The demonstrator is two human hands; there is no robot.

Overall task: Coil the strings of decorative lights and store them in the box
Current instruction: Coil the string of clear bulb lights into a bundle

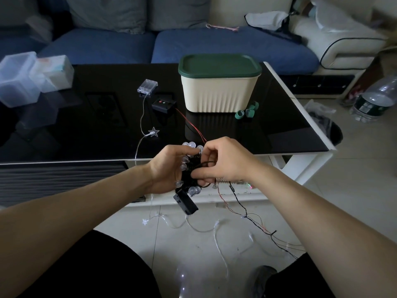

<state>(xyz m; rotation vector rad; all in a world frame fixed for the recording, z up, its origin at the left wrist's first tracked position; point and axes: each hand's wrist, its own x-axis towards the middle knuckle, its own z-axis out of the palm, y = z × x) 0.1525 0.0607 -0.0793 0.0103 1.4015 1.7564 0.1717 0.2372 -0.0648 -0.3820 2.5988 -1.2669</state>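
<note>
The left hand point(166, 168) is curled round a dark coiled bundle of black wire studded with clear round bulbs point(189, 166), its fingers wrapped behind the coil and mostly hidden by it. The right hand point(223, 162) meets it from the other side, thumb and bent fingers pinching a loop of the black wire against the bundle; the exact strand it grips is hard to make out in the dim light. A black rectangular battery case point(185, 203) hangs from the bundle just below the hands. From there a loose black wire point(242, 208) and a thin red wire point(223, 201) trail down to the pale tiled floor point(322, 211), where a clear-wired string of small star lights point(193, 226) lies in slack curves, partly lost to view behind the person's dark-clad knees. Beyond the hands, on the glossy black glass coffee table point(86, 125), lie one clear star light point(153, 132), a transparent plastic battery holder point(147, 85) and a small black controller box with red and green buttons point(164, 105). The cream ribbed storage box with a dark green lid point(219, 87) stands farther back with its lid on, apparently fully seated, and a few green rolled straps point(247, 110) rest beside its right corner. Frosted plastic containers point(32, 76) sit blurred at the table's left edge.
</note>
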